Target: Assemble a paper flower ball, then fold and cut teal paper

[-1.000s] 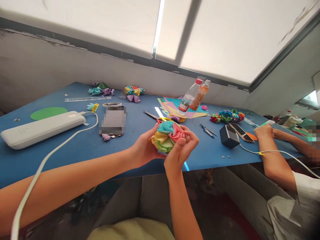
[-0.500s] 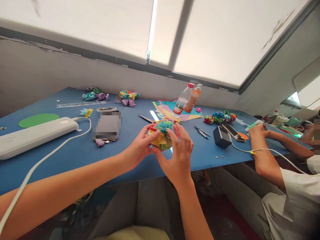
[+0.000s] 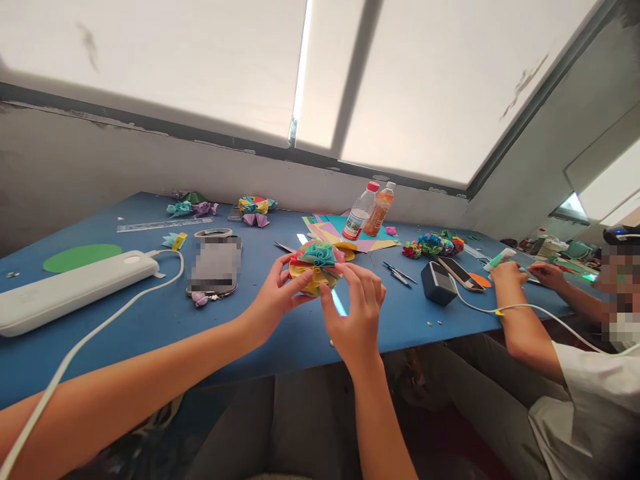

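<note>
Between my two hands, above the front part of the blue table (image 3: 280, 333), is a ball of folded paper flowers (image 3: 316, 263) in teal, yellow and red. My left hand (image 3: 274, 293) grips its left side, thumb across the front and the other fingers partly hidden behind it. On the right side, my right hand (image 3: 354, 303) pinches the ball with thumb and fingertips. Scissors (image 3: 284, 247) lie partly hidden just behind the ball. Coloured paper sheets (image 3: 325, 229) are spread farther back, with a red-capped bottle (image 3: 361, 212) and an orange drink bottle (image 3: 380, 210) standing there.
A white power bank (image 3: 75, 290) with a cable and a phone (image 3: 214, 267) lie left. Pens (image 3: 399, 275), a black box (image 3: 438, 283) and paper flowers (image 3: 433, 245) are to the right. A co-worker's hand (image 3: 507, 273) holds a glue stick (image 3: 501, 258) farther right.
My right hand's fingers have drawn back from over the ball's top to its right side, and the ball has shifted slightly left between my hands. The whole view has tilted up a little.
</note>
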`<state>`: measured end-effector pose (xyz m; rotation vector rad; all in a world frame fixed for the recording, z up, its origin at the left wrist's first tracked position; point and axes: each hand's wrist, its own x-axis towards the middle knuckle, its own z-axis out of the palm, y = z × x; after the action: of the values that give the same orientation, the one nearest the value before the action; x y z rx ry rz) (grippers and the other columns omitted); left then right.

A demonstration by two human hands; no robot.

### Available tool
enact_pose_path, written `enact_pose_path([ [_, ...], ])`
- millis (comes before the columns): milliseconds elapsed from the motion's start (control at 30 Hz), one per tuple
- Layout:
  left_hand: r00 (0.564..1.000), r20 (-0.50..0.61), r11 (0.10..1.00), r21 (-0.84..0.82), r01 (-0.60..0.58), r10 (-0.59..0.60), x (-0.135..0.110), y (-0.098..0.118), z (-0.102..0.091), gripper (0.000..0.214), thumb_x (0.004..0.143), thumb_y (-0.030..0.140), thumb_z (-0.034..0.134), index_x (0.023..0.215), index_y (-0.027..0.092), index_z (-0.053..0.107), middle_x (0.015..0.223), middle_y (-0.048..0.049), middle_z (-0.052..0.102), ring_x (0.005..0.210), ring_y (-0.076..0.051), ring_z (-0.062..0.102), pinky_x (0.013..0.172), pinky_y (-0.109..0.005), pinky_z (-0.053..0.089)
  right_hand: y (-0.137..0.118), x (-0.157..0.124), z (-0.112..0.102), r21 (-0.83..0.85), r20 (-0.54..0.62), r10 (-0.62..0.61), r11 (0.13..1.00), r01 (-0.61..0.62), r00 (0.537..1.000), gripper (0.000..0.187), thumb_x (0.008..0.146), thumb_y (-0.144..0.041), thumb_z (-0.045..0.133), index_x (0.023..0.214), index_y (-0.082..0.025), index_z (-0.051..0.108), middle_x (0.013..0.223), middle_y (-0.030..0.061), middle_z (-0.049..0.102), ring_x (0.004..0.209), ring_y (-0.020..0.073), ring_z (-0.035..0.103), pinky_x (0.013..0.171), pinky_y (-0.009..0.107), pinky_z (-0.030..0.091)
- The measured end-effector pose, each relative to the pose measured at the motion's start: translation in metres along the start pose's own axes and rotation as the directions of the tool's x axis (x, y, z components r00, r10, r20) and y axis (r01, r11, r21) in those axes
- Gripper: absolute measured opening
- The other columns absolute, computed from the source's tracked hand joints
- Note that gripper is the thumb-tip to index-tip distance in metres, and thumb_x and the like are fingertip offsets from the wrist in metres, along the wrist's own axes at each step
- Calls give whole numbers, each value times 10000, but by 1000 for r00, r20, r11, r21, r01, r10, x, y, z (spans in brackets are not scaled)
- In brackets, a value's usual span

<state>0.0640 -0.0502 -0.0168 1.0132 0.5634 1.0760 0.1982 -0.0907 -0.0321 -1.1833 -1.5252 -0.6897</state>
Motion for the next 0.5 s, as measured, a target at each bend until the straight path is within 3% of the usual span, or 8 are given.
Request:
enact_pose_path([
  [133,999,-14,999,21,-32,32,-1,-1,-1,553,765,349,740,1227,281,444,1132,-42,611,1018,-184,621,806,-284,539,-6,5,-1,-61,6,-10,998,11,1000,277,852,-338,624,1085,-198,571,1034,96,622,1007,231,577,867,379,394],
  [300,1000,-10,999,30,-28,28,1,-1,-2,551,778,362,727,1223,265,416,1117,-43,599,940,-166,639,779,-285,552,-12,7,-2,-29,24,-2,1000,3,1000,246,849,-254,610,1077,-196,538,1079,99,626,1051,232,579,896,387,380],
  [500,994,4,993,49,-111,110,2,-3,-4,553,773,352,734,1214,260,414,1150,-39,583,1038,-194,615,810,-290,554,-13,6,-1,-3,24,20,1000,-20,1000,272,844,-235,601,1103,-189,533,1103,115,605,1067,239,574,899,392,392],
])
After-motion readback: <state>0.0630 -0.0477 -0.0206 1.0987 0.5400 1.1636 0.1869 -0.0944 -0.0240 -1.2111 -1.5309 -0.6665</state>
